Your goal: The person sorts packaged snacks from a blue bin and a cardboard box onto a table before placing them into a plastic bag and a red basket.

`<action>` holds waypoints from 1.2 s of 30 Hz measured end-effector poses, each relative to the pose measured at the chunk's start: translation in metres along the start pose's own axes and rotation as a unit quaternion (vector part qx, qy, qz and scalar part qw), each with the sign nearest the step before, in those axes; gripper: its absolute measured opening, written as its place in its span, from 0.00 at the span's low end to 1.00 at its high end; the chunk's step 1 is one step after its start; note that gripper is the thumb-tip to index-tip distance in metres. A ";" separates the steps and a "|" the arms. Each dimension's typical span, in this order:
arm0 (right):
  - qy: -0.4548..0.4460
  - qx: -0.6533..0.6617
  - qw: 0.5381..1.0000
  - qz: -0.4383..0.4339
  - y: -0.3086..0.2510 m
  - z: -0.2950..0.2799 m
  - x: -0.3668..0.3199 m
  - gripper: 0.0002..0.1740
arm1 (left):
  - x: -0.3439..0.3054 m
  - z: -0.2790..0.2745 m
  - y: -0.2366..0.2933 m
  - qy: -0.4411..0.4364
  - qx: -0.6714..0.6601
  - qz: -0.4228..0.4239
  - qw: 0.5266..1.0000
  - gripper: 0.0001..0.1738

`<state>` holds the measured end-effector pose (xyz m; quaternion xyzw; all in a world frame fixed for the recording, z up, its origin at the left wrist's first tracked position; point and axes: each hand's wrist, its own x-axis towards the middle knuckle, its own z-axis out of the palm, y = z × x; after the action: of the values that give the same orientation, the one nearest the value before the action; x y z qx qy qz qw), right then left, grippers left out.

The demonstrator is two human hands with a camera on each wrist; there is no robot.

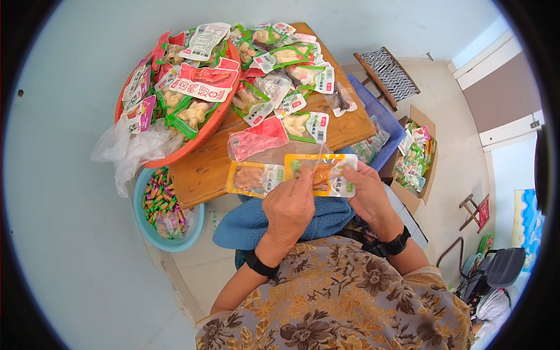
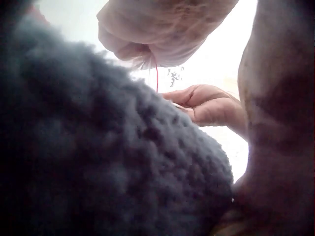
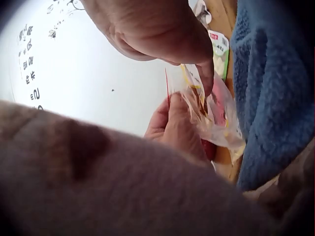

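My right hand [image 1: 373,195] pinches the right end of a yellow-edged snack packet [image 1: 336,174] with brown food in its window, close above the table's front edge. My left hand [image 1: 290,204] overlaps the packet's left part and pinches a clear plastic bag [image 1: 321,150] with a thin red line, seen in both wrist views. Just left of it, a second yellow-edged packet [image 1: 248,178] lies at the table edge. A pink packet [image 1: 259,139] is behind that one. In the right wrist view the left-hand fingers [image 3: 179,120] grip crumpled clear film.
An orange basin [image 1: 217,122] heaped with packets stands on the wooden table [image 1: 201,166], more packets beside it. Below left is a light-blue tub [image 1: 140,211] of wrapped sweets. On the right are a blue crate [image 1: 398,129], a cardboard box [image 1: 431,125] and a stool [image 1: 387,76]. Blue fleece [image 1: 251,224] covers the lap.
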<state>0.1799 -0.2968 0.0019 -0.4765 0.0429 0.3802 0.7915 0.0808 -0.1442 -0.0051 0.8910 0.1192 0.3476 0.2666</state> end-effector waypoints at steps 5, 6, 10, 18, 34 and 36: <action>-0.060 0.051 0.994 0.078 0.013 0.027 0.004 0.18 | 0.001 0.011 0.001 0.057 -0.051 0.021 0.997 0.09; -0.094 0.049 0.990 0.097 0.016 0.030 0.009 0.19 | 0.000 0.009 0.002 0.057 -0.050 0.021 0.997 0.09; -0.124 0.047 0.984 0.120 0.034 0.039 0.036 0.21 | -0.003 0.004 0.005 0.000 -0.021 0.018 1.000 0.09; -0.194 0.075 0.977 0.053 0.089 0.038 0.097 0.24 | -0.009 -0.004 0.011 -0.031 -0.024 0.007 0.999 0.09; -0.016 -0.231 0.962 -0.142 0.116 0.025 0.111 0.17 | -0.018 0.008 0.001 -0.037 -0.120 -0.036 0.991 0.14; -0.050 -0.119 0.988 -0.079 0.066 0.043 0.077 0.16 | -0.018 0.009 -0.003 -0.046 -0.124 -0.044 0.990 0.16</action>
<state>0.1787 -0.2025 -0.0553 -0.5496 -0.0803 0.3424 0.7578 0.0739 -0.1525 -0.0221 0.8600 0.1024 0.3064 0.3950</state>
